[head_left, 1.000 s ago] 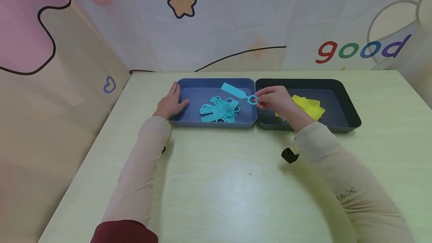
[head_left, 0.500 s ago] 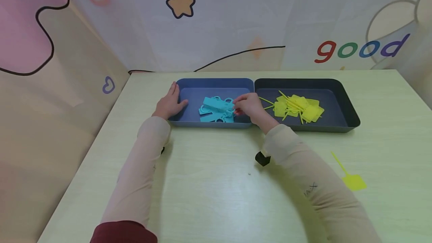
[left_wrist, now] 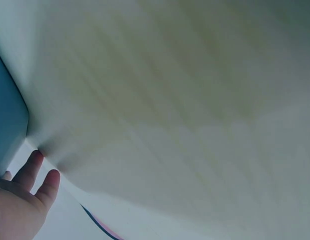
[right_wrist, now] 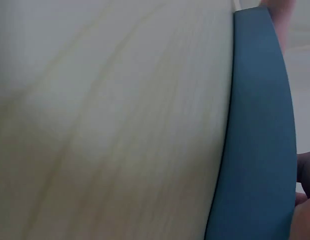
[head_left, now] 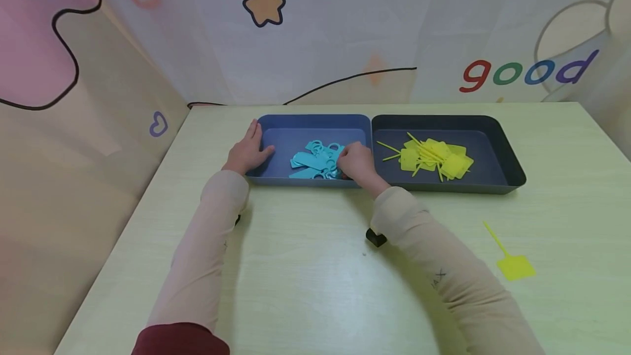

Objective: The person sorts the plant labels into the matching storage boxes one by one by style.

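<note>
My left hand (head_left: 246, 151) rests on the left end of a blue tray (head_left: 315, 121), thumb over the inside and fingers straight along the rim. In the left wrist view, the fingers (left_wrist: 47, 189) stretch out past the tray's wall (left_wrist: 7, 115). Inside this tray lies a pile of light-blue plastic tags (head_left: 315, 160) with ring ends. My right hand (head_left: 358, 163) reaches over the tray's front right, curled, its fingertips down at the pile's right side. The back of the hand hides those fingertips, so I cannot tell whether they pinch a tag.
A black tray (head_left: 493, 179) stands against the blue one on the right, holding a heap of yellow square-headed tags (head_left: 436, 158) with thin stems. One loose yellow tag (head_left: 516, 267) lies on the table (head_left: 305, 267) at front right. A printed cloth (head_left: 335, 32) hangs behind.
My right hand has moved left from between the trays, carrying a light-blue tag to the pile, then down lower there. The loose yellow tag has come into sight. My left hand stays put.
</note>
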`<state>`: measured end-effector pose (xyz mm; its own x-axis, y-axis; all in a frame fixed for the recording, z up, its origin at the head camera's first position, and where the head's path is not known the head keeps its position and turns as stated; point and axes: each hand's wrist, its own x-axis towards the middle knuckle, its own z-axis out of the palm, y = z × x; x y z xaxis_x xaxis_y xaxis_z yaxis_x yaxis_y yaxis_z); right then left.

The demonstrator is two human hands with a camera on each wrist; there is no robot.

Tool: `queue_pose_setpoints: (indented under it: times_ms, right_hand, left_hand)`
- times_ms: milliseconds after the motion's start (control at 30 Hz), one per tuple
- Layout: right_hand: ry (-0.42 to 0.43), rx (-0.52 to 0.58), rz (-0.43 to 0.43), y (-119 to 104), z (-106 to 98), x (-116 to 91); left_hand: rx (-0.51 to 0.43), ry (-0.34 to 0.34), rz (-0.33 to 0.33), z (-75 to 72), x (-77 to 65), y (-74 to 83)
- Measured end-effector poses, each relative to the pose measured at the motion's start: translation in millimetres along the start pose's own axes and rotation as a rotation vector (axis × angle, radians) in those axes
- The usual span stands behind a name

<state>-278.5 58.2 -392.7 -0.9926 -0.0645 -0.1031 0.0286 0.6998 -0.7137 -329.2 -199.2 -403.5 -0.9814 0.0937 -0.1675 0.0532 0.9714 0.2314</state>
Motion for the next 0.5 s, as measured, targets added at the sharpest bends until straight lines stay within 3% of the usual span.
queue_pose_setpoints:
  times_ms: [167,500]
  right_hand:
    - [0.032,-0.122,-0.047,-2.4,2.4,-2.6]
    - [0.039,-0.180,-0.052,-5.1,5.7,-4.3]
  left_hand:
    - [-0.005,0.005,0.007,-0.5,-0.4,0.3]
    - [-0.005,0.009,0.012,-0.6,-1.9,0.2]
